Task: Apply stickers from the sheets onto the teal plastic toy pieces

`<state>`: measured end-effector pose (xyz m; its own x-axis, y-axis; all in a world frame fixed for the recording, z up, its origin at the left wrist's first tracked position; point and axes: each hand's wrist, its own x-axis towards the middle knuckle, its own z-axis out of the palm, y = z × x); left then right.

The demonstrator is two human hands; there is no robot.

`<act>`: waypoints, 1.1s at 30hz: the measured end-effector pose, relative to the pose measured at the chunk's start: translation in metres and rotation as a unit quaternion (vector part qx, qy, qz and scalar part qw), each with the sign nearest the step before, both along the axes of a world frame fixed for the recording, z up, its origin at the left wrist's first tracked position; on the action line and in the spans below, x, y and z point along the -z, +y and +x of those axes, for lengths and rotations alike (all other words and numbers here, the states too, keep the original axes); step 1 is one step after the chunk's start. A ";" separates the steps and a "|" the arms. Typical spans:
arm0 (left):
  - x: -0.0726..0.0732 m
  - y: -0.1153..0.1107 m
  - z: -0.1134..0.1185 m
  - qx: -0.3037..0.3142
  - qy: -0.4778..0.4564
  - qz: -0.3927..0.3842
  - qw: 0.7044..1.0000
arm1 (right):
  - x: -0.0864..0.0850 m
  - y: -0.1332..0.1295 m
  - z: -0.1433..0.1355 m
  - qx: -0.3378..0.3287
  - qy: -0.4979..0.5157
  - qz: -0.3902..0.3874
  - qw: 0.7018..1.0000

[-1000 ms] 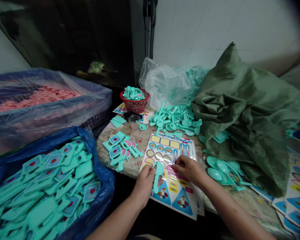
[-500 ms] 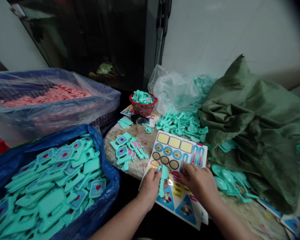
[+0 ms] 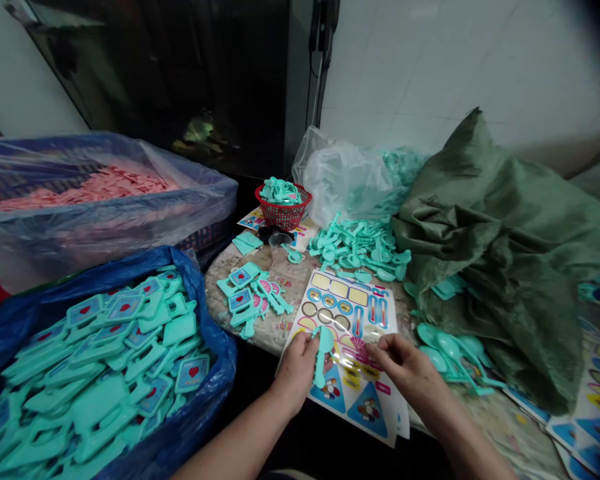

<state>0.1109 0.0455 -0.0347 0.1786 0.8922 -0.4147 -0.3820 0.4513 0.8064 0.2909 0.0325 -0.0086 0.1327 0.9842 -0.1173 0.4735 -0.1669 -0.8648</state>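
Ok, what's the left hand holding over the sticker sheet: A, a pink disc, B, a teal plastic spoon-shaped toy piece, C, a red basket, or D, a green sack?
B: the left hand grips a teal spoon-shaped piece above the sticker sheet.

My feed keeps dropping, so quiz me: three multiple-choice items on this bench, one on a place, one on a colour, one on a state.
1. Where does the small red mesh basket stand?
A. at the table's far edge, by the clear plastic bag
B. inside the blue-lined bin
C. on the green sack

2. What colour are the pieces in the far clear-lined crate?
A. teal
B. pink
C. yellow

3. What is the left hand doing?
A. lying flat and empty
B. gripping a teal plastic spoon-shaped toy
C. holding scissors

A: the basket sits beside the bag.
B: pink shows through the liner.
B: the fingers close on the handle.
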 end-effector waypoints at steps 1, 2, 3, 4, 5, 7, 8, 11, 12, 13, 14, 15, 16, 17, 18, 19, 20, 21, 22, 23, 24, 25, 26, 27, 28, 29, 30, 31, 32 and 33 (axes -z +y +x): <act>-0.002 0.000 -0.001 0.003 -0.003 -0.001 1.000 | -0.003 -0.003 -0.003 0.017 0.040 -0.009 0.999; -0.005 0.000 -0.002 0.004 -0.005 -0.003 1.000 | -0.005 -0.007 -0.007 0.029 0.071 -0.017 0.997; -0.009 -0.001 -0.004 0.005 -0.004 -0.007 1.000 | -0.008 -0.011 -0.012 0.036 0.102 -0.025 0.994; -0.013 -0.002 -0.005 0.007 0.000 -0.008 1.000 | -0.010 -0.014 -0.018 0.042 0.135 -0.032 0.989; -0.017 -0.003 -0.006 0.014 0.004 -0.007 1.000 | -0.012 -0.018 -0.024 0.050 0.166 -0.038 0.984; -0.026 -0.006 -0.007 0.033 0.004 0.008 0.999 | -0.015 -0.024 -0.034 0.064 0.222 -0.048 0.972; -0.030 -0.009 -0.007 0.041 -0.003 0.020 0.999 | -0.016 -0.027 -0.038 0.070 0.245 -0.053 0.966; -0.042 -0.017 -0.006 0.042 -0.034 0.041 0.998 | -0.018 -0.031 -0.045 0.090 0.279 -0.067 0.954; -0.045 -0.019 -0.005 0.039 -0.042 0.044 0.997 | -0.019 -0.031 -0.047 0.097 0.281 -0.070 0.952; -0.048 -0.022 -0.005 0.039 -0.048 0.046 0.997 | -0.019 -0.031 -0.048 0.103 0.277 -0.071 0.953; -0.050 -0.024 -0.004 0.038 -0.051 0.050 0.997 | -0.020 -0.031 -0.049 0.107 0.270 -0.070 0.954; -0.051 -0.027 -0.004 0.036 -0.052 0.055 0.996 | -0.021 -0.031 -0.051 0.110 0.261 -0.067 0.957; -0.052 -0.029 -0.004 0.034 -0.051 0.060 0.996 | -0.022 -0.031 -0.052 0.113 0.251 -0.060 0.960; -0.052 -0.030 -0.004 0.031 -0.047 0.064 0.996 | -0.023 -0.031 -0.054 0.116 0.240 -0.053 0.962; -0.052 -0.032 -0.004 0.030 -0.042 0.068 0.996 | -0.025 -0.031 -0.056 0.119 0.230 -0.047 0.965; -0.052 -0.033 -0.004 0.028 -0.036 0.070 0.997 | -0.026 -0.032 -0.058 0.119 0.222 -0.040 0.967; -0.051 -0.034 -0.004 0.027 -0.031 0.071 0.997 | -0.027 -0.032 -0.059 0.117 0.216 -0.032 0.969; -0.050 -0.035 -0.005 0.026 -0.029 0.073 0.997 | -0.028 -0.032 -0.060 0.114 0.214 -0.024 0.970; -0.049 -0.036 -0.005 0.025 -0.026 0.075 0.997 | -0.028 -0.031 -0.060 0.110 0.213 -0.016 0.971; -0.049 -0.037 -0.005 0.024 -0.026 0.076 0.997 | -0.027 -0.031 -0.060 0.105 0.212 -0.009 0.972; -0.049 -0.038 -0.005 0.023 -0.026 0.077 0.996 | -0.026 -0.031 -0.060 0.098 0.211 -0.004 0.973; -0.049 -0.038 -0.005 0.022 -0.026 0.078 0.996 | -0.025 -0.030 -0.059 0.091 0.209 0.002 0.974; -0.049 -0.039 -0.005 0.024 -0.025 0.078 0.996 | -0.024 -0.030 -0.059 0.085 0.204 0.006 0.975; -0.049 -0.039 -0.005 0.025 -0.024 0.078 0.996 | -0.023 -0.030 -0.058 0.077 0.199 0.008 0.977; -0.050 -0.040 -0.005 0.026 -0.022 0.079 0.996 | -0.022 -0.030 -0.057 0.072 0.195 0.010 0.978; -0.050 -0.040 -0.005 0.027 -0.021 0.080 0.996 | -0.021 -0.029 -0.056 0.070 0.192 0.013 0.979; -0.051 -0.040 -0.005 0.028 -0.020 0.081 0.996 | -0.021 -0.029 -0.056 0.071 0.191 0.015 0.979; -0.052 -0.041 -0.005 0.029 -0.021 0.082 0.996 | -0.020 -0.029 -0.056 0.070 0.192 0.016 0.979; -0.052 -0.041 -0.005 0.029 -0.023 0.083 0.996 | -0.020 -0.029 -0.056 0.071 0.193 0.016 0.979; -0.053 -0.041 -0.006 0.029 -0.025 0.082 0.996 | -0.019 -0.030 -0.056 0.072 0.193 0.016 0.978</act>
